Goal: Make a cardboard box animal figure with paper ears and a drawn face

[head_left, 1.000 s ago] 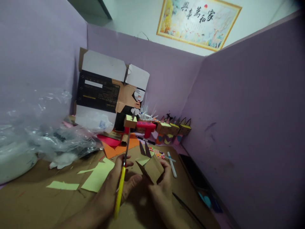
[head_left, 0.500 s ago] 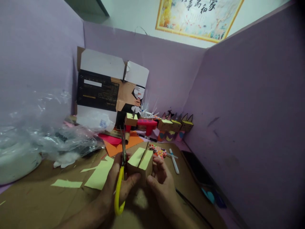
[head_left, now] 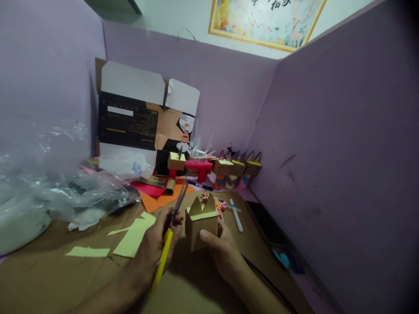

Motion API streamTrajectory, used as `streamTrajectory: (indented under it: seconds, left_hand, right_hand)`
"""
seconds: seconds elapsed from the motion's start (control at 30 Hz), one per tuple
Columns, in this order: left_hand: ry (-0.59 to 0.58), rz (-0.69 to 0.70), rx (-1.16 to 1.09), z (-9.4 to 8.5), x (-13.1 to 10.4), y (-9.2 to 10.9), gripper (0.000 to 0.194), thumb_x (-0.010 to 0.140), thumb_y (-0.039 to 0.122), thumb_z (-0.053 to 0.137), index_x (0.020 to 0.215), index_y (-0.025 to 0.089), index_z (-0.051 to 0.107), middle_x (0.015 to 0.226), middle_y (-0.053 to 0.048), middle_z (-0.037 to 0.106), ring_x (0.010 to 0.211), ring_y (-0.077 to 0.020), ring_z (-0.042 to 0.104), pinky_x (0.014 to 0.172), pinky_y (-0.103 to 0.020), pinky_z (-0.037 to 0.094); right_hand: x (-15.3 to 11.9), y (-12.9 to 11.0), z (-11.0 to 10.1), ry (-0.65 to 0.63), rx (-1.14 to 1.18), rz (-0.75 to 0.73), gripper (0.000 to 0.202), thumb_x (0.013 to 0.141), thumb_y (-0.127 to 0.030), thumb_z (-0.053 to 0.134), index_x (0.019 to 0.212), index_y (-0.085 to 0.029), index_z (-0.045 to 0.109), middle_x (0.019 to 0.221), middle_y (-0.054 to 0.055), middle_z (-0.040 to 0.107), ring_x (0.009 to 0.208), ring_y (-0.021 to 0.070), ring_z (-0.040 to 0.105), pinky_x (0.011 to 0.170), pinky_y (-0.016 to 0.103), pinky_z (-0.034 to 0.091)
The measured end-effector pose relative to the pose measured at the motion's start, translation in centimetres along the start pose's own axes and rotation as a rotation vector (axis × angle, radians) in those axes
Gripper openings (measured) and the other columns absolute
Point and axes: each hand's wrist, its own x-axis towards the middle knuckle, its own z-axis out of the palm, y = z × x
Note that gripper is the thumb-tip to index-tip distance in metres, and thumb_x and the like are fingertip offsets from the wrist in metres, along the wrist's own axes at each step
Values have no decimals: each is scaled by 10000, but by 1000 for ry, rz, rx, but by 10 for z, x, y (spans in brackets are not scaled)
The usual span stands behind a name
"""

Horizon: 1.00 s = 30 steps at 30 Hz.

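Note:
My left hand [head_left: 157, 237] is closed around a pair of scissors [head_left: 166, 246] with yellow handles, blades pointing up and away. Just to the right, my right hand [head_left: 224, 248] grips a small cardboard box [head_left: 201, 231] by its right side, thumb on the near face. Two pointed cardboard ears stand up from the box's top, which carries pale yellow paper strips. My left hand is apart from the box. Behind the box lies a piece of flower-patterned paper [head_left: 220, 204], partly hidden by it.
Pale yellow paper scraps [head_left: 131, 237] lie on the cardboard sheet [head_left: 81, 283] to the left. A white pen [head_left: 236, 216] and a dark phone-like slab [head_left: 266, 223] are at right. Finished-looking eared box figures [head_left: 224, 168] line the back, near clear plastic bags [head_left: 81, 174] and a flattened carton [head_left: 131, 117].
My left hand has let go of the box and moved slightly left, still with the scissors. The box has turned in my right hand, so its ears now show broadside. The view has shifted slightly.

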Motion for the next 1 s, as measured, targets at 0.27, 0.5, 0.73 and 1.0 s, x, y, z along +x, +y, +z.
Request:
streamTrajectory:
  seconds: [0.27,0.5,0.73,1.0]
  left_hand:
    - [73,-74,7,-4,3,-5,383,850,464,503,1114,191,456,998,-93,628,835,-230,645,681,-339,518]
    - [34,-76,29,-3,2,-2,413,862,515,453,1122,195,434,1019,-104,615,882,-243,646,746,-381,526]
    - [48,-102,25,-4,2,1,411,857,529,450,1113,207,447,988,-84,597,852,-239,627,686,-360,522]
    - [50,-90,17,-4,-1,-9,411,863,495,484,1169,224,440,1017,-75,596,885,-235,622,735,-368,510]
  right_hand:
    - [2,4,-6,119,-76,-17,555,549,-270,819,1045,-166,593,1058,91,694,973,275,641,828,389,503]
    - [2,3,-6,126,-88,-23,538,550,-251,820,1027,-160,587,974,73,705,892,240,648,800,364,499]
    - [3,3,-6,144,-76,-14,553,528,-251,823,1024,-173,590,1015,85,698,959,278,638,810,396,502]
    - [2,-1,-3,115,-84,-17,540,529,-263,816,1021,-183,609,972,62,708,897,255,650,783,363,509]
